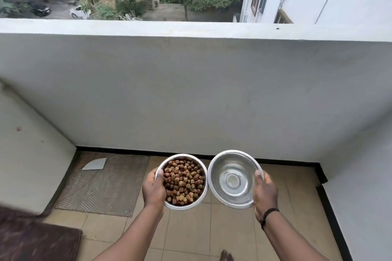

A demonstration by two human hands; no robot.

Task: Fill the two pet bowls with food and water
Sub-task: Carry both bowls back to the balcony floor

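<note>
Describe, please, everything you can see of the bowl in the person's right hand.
The right-hand bowl is round, with a shiny steel inside and a white rim. Concentric rings show at its bottom; whether it holds clear water cannot be told, and no food is in it. It is held in the air above the tiled floor, tilted toward the camera. The right hand grips its right edge, thumb over the rim. Its left edge meets or nearly meets the kibble bowl.

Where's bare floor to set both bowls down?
Bare tiles run from the grey mat rightward to the black skirting, below the parapet wall. Mat itself carries only a white scrap. Crowded: the dark brown mat at lower left, the foot at the bottom edge. Left hand holds the food bowl, right hand the steel bowl.
</note>
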